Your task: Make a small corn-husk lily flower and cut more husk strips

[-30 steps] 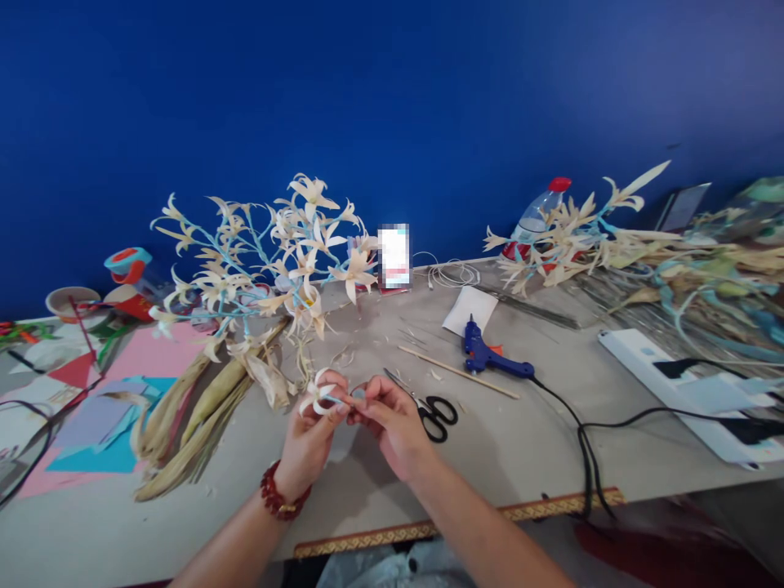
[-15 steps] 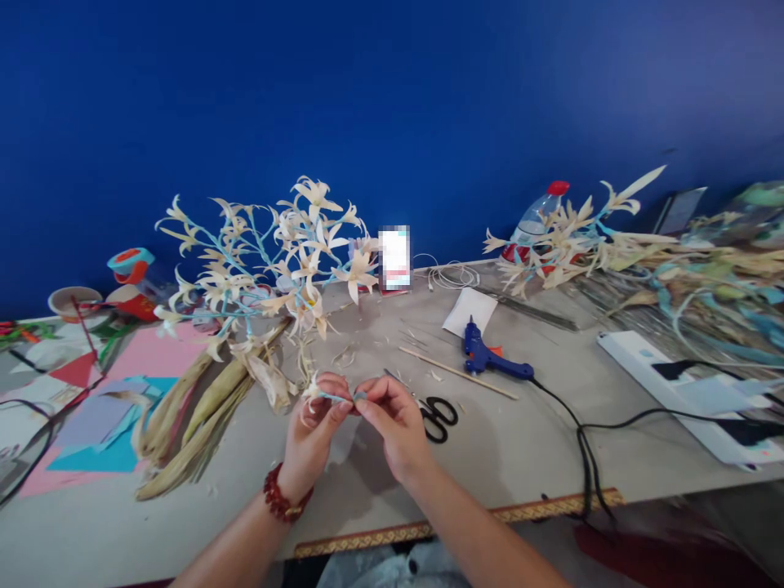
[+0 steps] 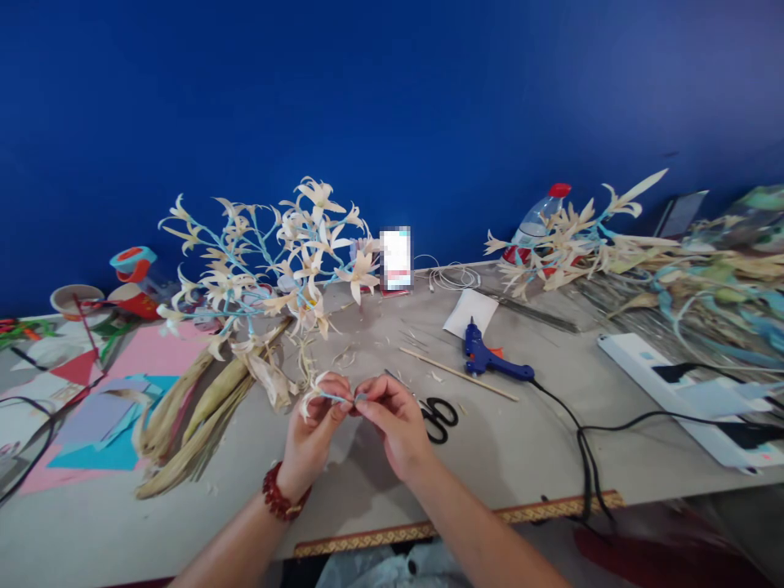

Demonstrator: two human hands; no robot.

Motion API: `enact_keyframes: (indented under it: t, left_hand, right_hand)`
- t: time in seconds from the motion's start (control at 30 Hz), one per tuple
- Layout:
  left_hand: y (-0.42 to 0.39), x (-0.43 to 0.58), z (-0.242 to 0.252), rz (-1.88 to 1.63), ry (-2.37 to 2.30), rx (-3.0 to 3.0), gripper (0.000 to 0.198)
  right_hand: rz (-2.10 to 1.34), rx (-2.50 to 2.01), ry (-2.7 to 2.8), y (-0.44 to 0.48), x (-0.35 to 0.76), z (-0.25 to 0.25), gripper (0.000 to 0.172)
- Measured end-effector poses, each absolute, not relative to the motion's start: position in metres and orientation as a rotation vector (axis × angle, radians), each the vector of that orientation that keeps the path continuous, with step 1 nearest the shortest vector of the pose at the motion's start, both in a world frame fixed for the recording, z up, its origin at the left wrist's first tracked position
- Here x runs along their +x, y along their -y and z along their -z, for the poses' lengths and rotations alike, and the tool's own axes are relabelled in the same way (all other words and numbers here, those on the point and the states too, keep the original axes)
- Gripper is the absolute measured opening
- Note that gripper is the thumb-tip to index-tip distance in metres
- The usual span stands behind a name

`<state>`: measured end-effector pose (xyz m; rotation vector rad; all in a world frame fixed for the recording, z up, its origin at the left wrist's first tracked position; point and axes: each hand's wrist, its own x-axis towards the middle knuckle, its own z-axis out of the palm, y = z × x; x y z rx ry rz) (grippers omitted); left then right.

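Held low over grey table [image 3: 367,506]: cream flower [image 3: 312,396] in left hand [image 3: 307,441]; gripped by blue stem [image 3: 334,397] between thumb and fingers pressed together, petals toward the left; dark red beads [image 3: 278,490] around left wrist; in right hand [image 3: 404,425], close beside the left, small grey piece [image 3: 361,398], pinched tight between thumb and forefinger; too small to tell what, contact with stem unclear.

Just beyond right hand, flat on table: black-handled scissors [image 3: 438,418], blades partly hidden; farther off, thin wooden stick [image 3: 456,373], then blue glue gun [image 3: 487,358], nozzle over white sheet [image 3: 456,313]; to the left, dry husks [image 3: 211,412], next to pink paper [image 3: 153,351]; at back, before blue wall [image 3: 392,106], blue-stemmed branches [image 3: 260,241] with similar cream blooms; toward right side, white power strip [image 3: 630,363] with black plugs.
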<state>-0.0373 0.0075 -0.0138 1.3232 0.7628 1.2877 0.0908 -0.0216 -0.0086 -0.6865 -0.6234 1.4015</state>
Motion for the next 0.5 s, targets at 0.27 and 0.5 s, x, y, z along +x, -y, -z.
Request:
enact_keyframes:
  t: [0.27,0.5]
  left_hand:
    - [-0.007,-0.039,0.012,-1.329,-0.771,1.347,0.004]
    - [-0.006,-0.041,0.008,-1.298,-0.717,1.437,0.007]
  right_hand:
    - [-1.260,-0.771,0.826,0.021,0.093,0.008,0.012]
    - [-0.899,-0.805,1.215,0.024,0.104,0.003,0.005]
